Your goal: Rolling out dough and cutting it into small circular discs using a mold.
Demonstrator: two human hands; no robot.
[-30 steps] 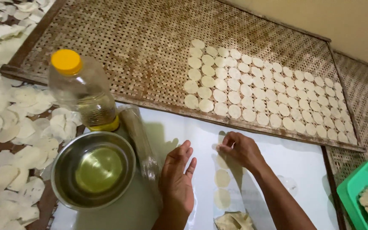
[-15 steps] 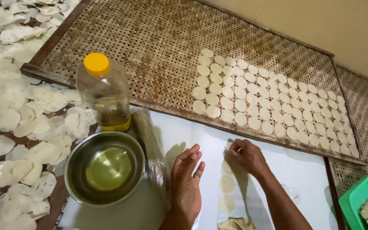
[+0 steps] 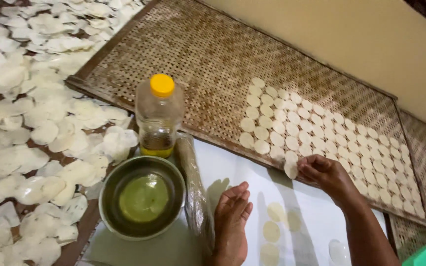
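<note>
A metal bowl (image 3: 142, 197) holding yellowish oil stands at the left beside one plastic bottle (image 3: 159, 116) with a yellow cap and a little oil at its bottom, a wrapped rolling pin (image 3: 193, 189) lying just right of the bowl. The left hand (image 3: 231, 216) rests released and flat on the white sheet (image 3: 232, 165), holding nothing, near three pale dough discs (image 3: 271, 231). The right hand (image 3: 324, 172) pinches one dough disc (image 3: 291, 170) at the near edge of the woven tray (image 3: 198, 64), beside rows of discs too many to count.
</note>
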